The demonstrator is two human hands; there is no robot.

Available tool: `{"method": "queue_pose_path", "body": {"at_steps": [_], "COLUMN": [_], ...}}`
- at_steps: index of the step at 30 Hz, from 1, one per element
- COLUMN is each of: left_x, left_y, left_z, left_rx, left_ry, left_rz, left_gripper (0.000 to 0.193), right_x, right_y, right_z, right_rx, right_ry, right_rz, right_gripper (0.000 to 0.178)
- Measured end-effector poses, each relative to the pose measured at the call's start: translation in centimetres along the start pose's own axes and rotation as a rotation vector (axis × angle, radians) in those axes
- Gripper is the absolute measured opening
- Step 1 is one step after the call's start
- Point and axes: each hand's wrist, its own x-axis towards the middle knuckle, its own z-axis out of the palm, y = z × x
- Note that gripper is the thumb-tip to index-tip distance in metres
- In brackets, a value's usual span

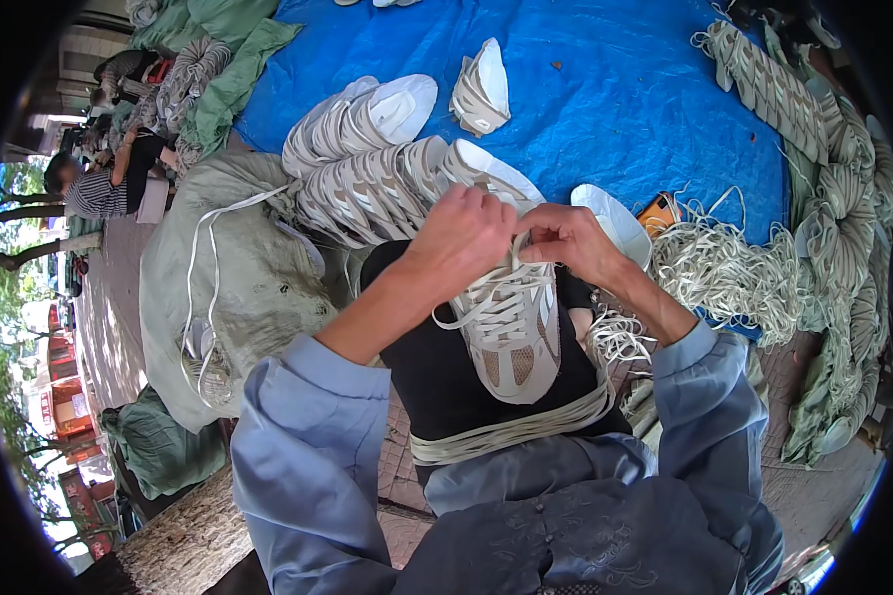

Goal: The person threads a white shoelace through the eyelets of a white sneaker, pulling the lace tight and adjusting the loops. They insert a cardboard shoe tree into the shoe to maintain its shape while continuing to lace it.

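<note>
Shoe: the pale mesh shoe lay on the person's lap, on a black cloth, toe toward the body and heel and opening away from it.
Long axis: it ran from the body outward, leaning a little to the left at the far end, so both hands met it at its far, open end.
Left hand: the left hand sat over the top of the shoe at the tongue, fingers curled down and closed on the upper and what looked like a lace end.
Right hand: the right hand was just beside it, fingertips pinched together on a white lace at the throat of the shoe.
Nearer hand: both touched the shoe; the right held the lace itself, the left covered more of the upper. I judged the right to be the working hand and the left the steadying one.
Lace: loose loops hung off the shoe's left side, below the left hand.
Shoe from hands: the body of the shoe stretched from under the hands back toward the person.
Band: flat pale straps wrapped the lap just nearer than the toe.
Around: a row of similar shoes lay beyond the hands at the edge of a blue tarp; a tangle of laces lay to the right, near the right forearm.
</note>
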Motion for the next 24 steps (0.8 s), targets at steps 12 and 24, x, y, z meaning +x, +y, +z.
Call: {"method": "queue_pose_path", "body": {"at_steps": [12, 24], "left_x": [4.4, -0.9], "left_y": [-11.0, -1.8], "left_z": [-2.3, 1.2], "left_rx": [0.388, -0.725], "left_ry": [0.339, 0.031], "left_rz": [-0.141, -0.539], "left_gripper": [0.011, 0.022], "right_x": [0.0, -3.4], "right_y": [-0.9, 6.4], "right_z": [-0.3, -0.8], "right_rx": [0.168, 0.504], "right_ry": [-0.012, 0.152], "right_rz": [0.090, 0.416], "right_gripper": [0.022, 0.025]}}
